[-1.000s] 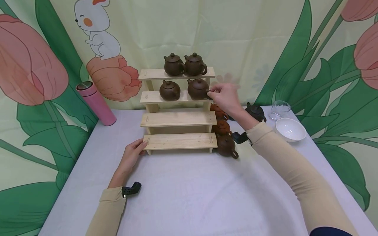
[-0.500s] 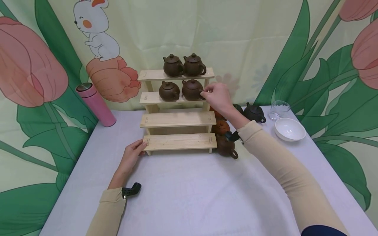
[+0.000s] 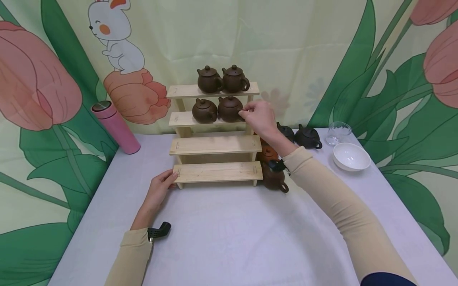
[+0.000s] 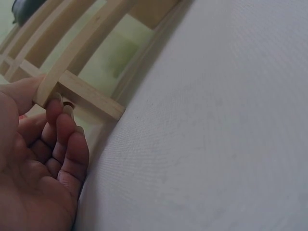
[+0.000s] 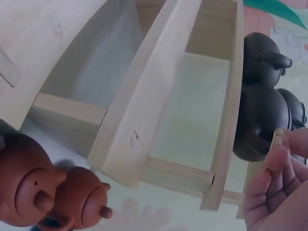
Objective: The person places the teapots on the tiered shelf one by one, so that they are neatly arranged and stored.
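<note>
A stepped wooden display stand (image 3: 216, 171) has several plank shelves. My left hand (image 3: 157, 192) grips the left end of its lowest shelf; in the left wrist view, the thumb lies over the plank and the fingertips (image 4: 66, 120) are under it. On the second shelf from the top, my right hand (image 3: 262, 119) pinches the handle of a dark brown teapot (image 3: 229, 109). That teapot stands upright, right beside another dark brown teapot (image 3: 204, 111) on its left. Two more brown teapots (image 3: 208, 80) sit side by side on the top shelf.
Right of the stand are reddish teapots (image 5: 82, 197), a brown teapot (image 3: 273, 178) and two black teapots (image 3: 307, 137), partly behind my right arm. A glass bowl (image 3: 338, 133) and a white bowl (image 3: 352, 157) stand at the right edge. A pink flask (image 3: 118, 129) stands at the left.
My right hand has moved left, sliding the teapot along the second shelf up close to its neighbour. The left hand keeps its place on the lowest shelf.
</note>
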`<action>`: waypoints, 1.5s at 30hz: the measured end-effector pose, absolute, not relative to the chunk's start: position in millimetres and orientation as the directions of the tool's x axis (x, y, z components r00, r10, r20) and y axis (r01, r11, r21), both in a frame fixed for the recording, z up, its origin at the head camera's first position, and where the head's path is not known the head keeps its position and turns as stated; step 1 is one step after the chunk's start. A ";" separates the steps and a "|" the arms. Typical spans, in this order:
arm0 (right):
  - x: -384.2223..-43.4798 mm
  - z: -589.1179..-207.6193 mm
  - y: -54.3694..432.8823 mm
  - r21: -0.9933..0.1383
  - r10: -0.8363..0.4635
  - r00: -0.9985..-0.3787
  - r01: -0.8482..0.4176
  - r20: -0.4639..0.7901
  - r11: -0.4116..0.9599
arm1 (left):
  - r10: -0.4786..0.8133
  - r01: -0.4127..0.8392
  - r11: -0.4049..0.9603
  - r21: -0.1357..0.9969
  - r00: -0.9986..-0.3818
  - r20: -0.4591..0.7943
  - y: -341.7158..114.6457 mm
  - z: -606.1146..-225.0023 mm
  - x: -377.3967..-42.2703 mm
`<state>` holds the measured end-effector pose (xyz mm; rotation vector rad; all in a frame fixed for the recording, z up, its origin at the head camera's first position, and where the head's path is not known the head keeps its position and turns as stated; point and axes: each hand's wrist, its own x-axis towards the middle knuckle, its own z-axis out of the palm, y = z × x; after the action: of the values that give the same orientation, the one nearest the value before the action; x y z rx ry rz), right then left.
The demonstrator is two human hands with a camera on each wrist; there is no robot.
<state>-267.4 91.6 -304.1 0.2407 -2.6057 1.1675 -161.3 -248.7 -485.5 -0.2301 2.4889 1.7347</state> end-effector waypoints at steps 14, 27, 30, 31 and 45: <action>-263.9 -300.4 91.0 -0.686 -0.072 -0.950 -0.271 0.304 0.675 | -0.071 -0.183 0.352 0.918 -0.983 -0.169 -245.8 -483.2 -160.3; -259.9 -304.6 98.2 -0.638 -0.128 -0.946 -0.298 0.299 0.710 | -0.073 -0.182 0.361 0.915 -0.983 -0.167 -245.6 -484.0 -160.7; -257.9 -305.1 103.0 -0.654 -0.138 -0.950 -0.294 0.280 0.696 | -0.074 -0.189 0.357 0.915 -0.982 -0.174 -245.3 -483.5 -161.0; -257.7 -305.7 105.3 -0.663 -0.141 -0.950 -0.296 0.279 0.688 | -0.074 -0.190 0.355 0.915 -0.982 -0.175 -245.1 -483.2 -161.1; -257.4 -323.1 156.9 -0.655 -0.104 -0.961 -0.251 0.255 0.713 | -0.081 -0.193 0.352 0.916 -0.981 -0.175 -245.7 -485.1 -161.8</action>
<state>-257.4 156.9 -323.1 0.2855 -2.7194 1.0837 -161.8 -245.7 -485.1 -0.2544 2.5002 1.7147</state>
